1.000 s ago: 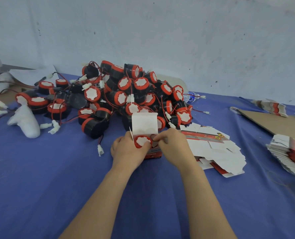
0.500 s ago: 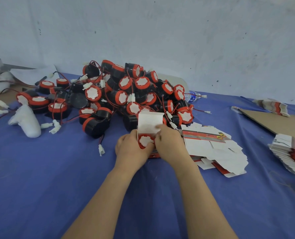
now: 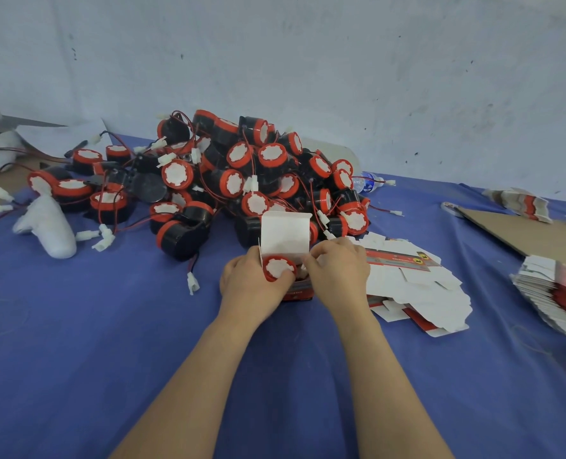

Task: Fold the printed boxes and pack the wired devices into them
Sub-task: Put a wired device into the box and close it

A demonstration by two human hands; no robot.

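Behind curled fingers (image 3: 314,260), box (image 3: 284,233) mostly hidden, left hand (image 3: 251,288) grips device (image 3: 279,268), right hand (image 3: 341,276) box

Nothing here can be read. The flat printed boxes (image 3: 394,262) carry a red band with a line of white print and two yellow-and-black signs (all too small to make out), and the bottle (image 3: 363,184) has a blurred blue label.

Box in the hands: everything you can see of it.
The box is thin printed card, white inside and red and dark outside. Its top flap stands open and upright. It seems to rest on the blue cloth, gripped by the left hand and right hand. A red-rimmed device sits in its mouth, white face showing.
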